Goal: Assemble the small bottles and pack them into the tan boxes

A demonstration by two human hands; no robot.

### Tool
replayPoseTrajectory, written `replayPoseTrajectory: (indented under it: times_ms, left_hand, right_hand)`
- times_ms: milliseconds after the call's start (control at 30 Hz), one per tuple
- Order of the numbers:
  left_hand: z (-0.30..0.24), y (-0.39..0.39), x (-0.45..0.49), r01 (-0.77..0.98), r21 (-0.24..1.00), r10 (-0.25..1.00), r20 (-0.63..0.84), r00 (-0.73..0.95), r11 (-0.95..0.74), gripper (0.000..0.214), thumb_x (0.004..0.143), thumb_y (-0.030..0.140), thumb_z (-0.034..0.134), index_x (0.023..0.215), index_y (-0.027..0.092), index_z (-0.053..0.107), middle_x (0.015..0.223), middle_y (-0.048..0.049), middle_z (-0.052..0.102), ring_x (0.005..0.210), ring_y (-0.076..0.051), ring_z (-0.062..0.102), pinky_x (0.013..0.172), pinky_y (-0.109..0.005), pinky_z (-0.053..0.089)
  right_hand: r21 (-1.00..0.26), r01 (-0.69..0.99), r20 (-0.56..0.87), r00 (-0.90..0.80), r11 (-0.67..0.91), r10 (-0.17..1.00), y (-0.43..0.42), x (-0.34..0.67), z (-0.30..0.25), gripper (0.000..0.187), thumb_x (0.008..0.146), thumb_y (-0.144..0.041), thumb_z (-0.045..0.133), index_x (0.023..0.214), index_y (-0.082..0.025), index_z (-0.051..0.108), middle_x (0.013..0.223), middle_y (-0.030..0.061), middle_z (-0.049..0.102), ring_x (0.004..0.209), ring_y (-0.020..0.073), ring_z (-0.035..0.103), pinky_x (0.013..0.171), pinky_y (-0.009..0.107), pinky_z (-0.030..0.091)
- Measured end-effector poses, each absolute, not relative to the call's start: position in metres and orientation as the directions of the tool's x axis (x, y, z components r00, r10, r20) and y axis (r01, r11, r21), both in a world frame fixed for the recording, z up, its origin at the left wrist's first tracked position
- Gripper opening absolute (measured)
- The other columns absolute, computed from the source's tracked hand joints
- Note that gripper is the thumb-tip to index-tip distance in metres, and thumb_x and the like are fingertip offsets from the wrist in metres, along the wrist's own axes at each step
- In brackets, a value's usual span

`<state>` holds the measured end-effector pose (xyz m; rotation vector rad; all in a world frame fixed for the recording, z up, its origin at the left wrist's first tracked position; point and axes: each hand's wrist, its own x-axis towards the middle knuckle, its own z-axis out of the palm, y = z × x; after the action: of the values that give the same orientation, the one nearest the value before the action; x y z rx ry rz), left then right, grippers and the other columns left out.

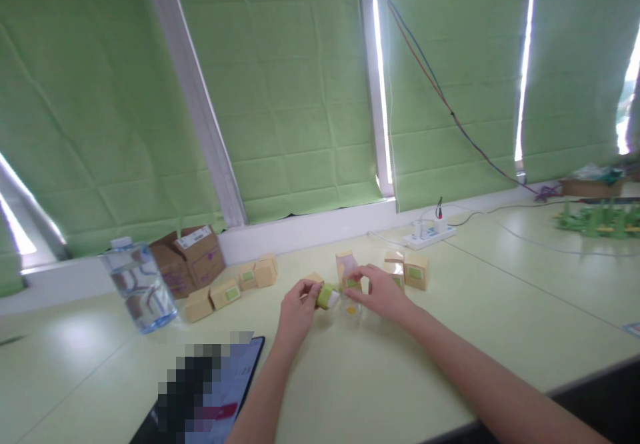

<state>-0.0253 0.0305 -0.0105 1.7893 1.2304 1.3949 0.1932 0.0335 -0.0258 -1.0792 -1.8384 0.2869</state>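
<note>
My left hand (299, 311) is closed around a small green-and-white object (327, 296), its white end pointing right; its exact kind is too blurred to name. A tan box (315, 277) shows partly behind those fingers. My right hand (384, 292) has thumb and index finger apart, in front of a small upright box (346, 263) with its top flap raised and a green label. Whether the fingertips touch that box, I cannot tell. Just below them stands a small clear container (352, 309) with a yellow spot on it.
Small tan boxes with green labels stand at left (225, 294) and right (416, 272). Farther left are a large water bottle (145, 291) and an open cardboard box (193, 264). A tablet (240, 371) lies near the front; a power strip (429, 236) sits at the back.
</note>
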Motion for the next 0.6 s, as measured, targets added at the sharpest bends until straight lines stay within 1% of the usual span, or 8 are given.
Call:
replayPoseTrajectory:
  times_ms: [67, 167, 267, 433, 500, 600]
  left_hand:
    - [-0.009, 0.03, -0.025, 0.297, 0.859, 0.905, 0.423, 0.047, -0.417, 0.037, 0.079, 0.052, 0.062, 0.08, 0.016, 0.062, 0.078, -0.0028, 0.066, 0.069, -0.017, 0.063, 0.062, -0.028, 0.054]
    - [-0.008, 0.028, -0.024, 0.255, 0.874, 0.91, 0.405, 0.086, -0.413, 0.038, 0.08, 0.054, 0.061, 0.081, 0.016, 0.061, 0.079, -0.003, 0.064, 0.073, -0.017, 0.062, 0.066, -0.03, 0.056]
    - [-0.008, 0.025, -0.019, 0.211, 0.888, 0.912, 0.384, 0.144, -0.408, 0.038, 0.08, 0.054, 0.06, 0.083, 0.016, 0.059, 0.079, -0.0019, 0.062, 0.075, -0.016, 0.061, 0.071, -0.031, 0.057]
    - [-0.006, 0.018, -0.01, 0.115, 0.921, 0.912, 0.341, 0.229, -0.373, 0.036, 0.084, 0.053, 0.058, 0.093, 0.019, 0.056, 0.087, -0.0021, 0.063, 0.079, -0.015, 0.062, 0.076, -0.031, 0.055]
    - [-0.005, 0.015, -0.007, 0.139, 0.897, 0.891, 0.378, 0.251, -0.42, 0.036, 0.086, 0.052, 0.055, 0.099, 0.019, 0.057, 0.094, -0.0048, 0.064, 0.086, -0.017, 0.063, 0.079, -0.032, 0.055]
    - [-0.005, 0.012, -0.006, 0.264, 0.821, 0.854, 0.435, 0.285, -0.506, 0.037, 0.087, 0.048, 0.057, 0.109, 0.018, 0.058, 0.103, -0.0083, 0.065, 0.092, -0.02, 0.064, 0.081, -0.033, 0.053]
  right_hand:
    - [-0.605, 0.481, 0.621, -0.214, 0.634, 0.754, 0.028, 0.191, -0.021, 0.032, 0.083, -0.043, 0.065, 0.106, -0.022, 0.065, 0.1, 0.0043, 0.067, 0.064, 0.0124, 0.057, 0.064, 0.027, 0.047]
    - [-0.649, 0.389, 0.586, -0.294, 0.654, 0.755, 0.018, 0.184, -0.017, 0.04, 0.082, -0.043, 0.067, 0.116, -0.024, 0.06, 0.102, 0.0031, 0.068, 0.055, 0.0091, 0.053, 0.057, 0.024, 0.046]
    - [-0.673, 0.373, 0.557, -0.311, 0.638, 0.77, 0.012, 0.179, -0.016, 0.045, 0.081, -0.043, 0.068, 0.121, -0.025, 0.057, 0.104, 0.0035, 0.069, 0.057, 0.0095, 0.056, 0.059, 0.025, 0.047]
    - [-0.638, 0.408, 0.596, -0.274, 0.652, 0.755, 0.013, 0.178, -0.016, 0.044, 0.077, -0.041, 0.072, 0.116, -0.024, 0.063, 0.099, 0.0031, 0.07, 0.063, 0.012, 0.059, 0.067, 0.028, 0.05]
    - [-0.62, 0.419, 0.623, -0.25, 0.663, 0.741, 0.014, 0.179, -0.015, 0.041, 0.077, -0.039, 0.072, 0.114, -0.023, 0.065, 0.097, 0.0026, 0.071, 0.065, 0.0129, 0.06, 0.068, 0.028, 0.05]
    - [-0.573, 0.446, 0.667, -0.235, 0.688, 0.707, 0.014, 0.179, -0.014, 0.04, 0.076, -0.039, 0.073, 0.112, -0.023, 0.067, 0.096, 0.003, 0.071, 0.07, 0.0153, 0.06, 0.07, 0.029, 0.051]
